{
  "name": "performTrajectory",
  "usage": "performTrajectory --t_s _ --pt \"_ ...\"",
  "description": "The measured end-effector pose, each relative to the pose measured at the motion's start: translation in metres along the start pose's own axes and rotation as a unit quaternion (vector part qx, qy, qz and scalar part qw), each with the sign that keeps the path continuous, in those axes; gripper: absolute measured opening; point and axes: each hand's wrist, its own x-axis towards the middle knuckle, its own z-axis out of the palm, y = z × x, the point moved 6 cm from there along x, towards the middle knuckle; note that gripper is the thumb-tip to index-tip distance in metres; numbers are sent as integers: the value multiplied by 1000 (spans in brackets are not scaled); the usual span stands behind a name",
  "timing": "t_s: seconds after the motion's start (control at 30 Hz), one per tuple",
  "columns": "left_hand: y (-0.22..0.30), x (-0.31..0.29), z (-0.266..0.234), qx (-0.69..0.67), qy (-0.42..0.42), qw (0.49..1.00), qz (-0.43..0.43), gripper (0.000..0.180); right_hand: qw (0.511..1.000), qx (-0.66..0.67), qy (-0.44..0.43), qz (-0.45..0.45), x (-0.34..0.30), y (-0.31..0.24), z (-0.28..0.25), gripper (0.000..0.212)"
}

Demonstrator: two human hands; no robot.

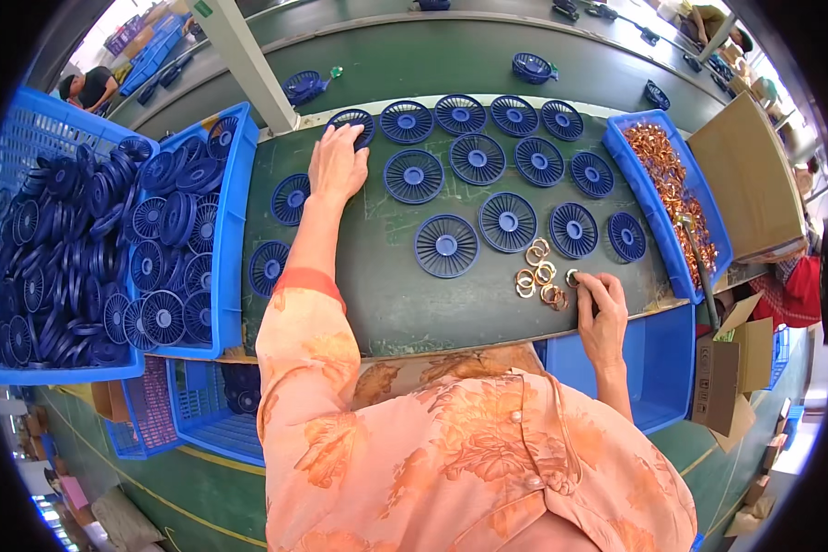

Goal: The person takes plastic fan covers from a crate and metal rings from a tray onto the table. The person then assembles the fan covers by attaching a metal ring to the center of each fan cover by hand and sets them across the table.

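Observation:
My left hand [336,164] reaches far across the green table [386,304], fingers spread, touching a round blue slotted disc [353,122] at the back left. Several more blue discs [446,246] lie in rows over the table. My right hand [600,308] rests near the front right edge, its fingertips pinching a small copper coil ring [572,277]. Just to its left lies a small cluster of copper coil rings [537,276].
Blue crates on the left [221,276] are heaped with more blue discs. A blue tray [708,221] at the right holds copper coils, beside a cardboard box [750,179]. An empty blue bin [658,368] sits below the table edge. Other people work behind a conveyor.

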Motion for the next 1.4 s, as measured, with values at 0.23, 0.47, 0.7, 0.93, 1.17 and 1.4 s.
performTrajectory --t_s 0.23,0.47,0.7,0.93,1.17,1.4 --pt "-9 -56 -62 125 -112 972 -166 79 998 52 -32 27 6 12 -4 12" --pt "-3 -100 -86 25 -84 980 -176 66 993 97 -39 53 15 3 -7 8" --pt "41 -137 -88 -473 16 838 -273 39 785 558 -141 228 19 -53 34 13" --pt "111 -181 -62 -697 -86 636 -321 35 748 570 -269 209 24 -103 70 13" --pt "126 -198 -59 -719 -69 606 -332 31 727 583 -299 205 19 -127 77 27" --pt "125 -191 -49 -739 -68 581 -334 29 793 516 -295 132 28 -140 82 32"
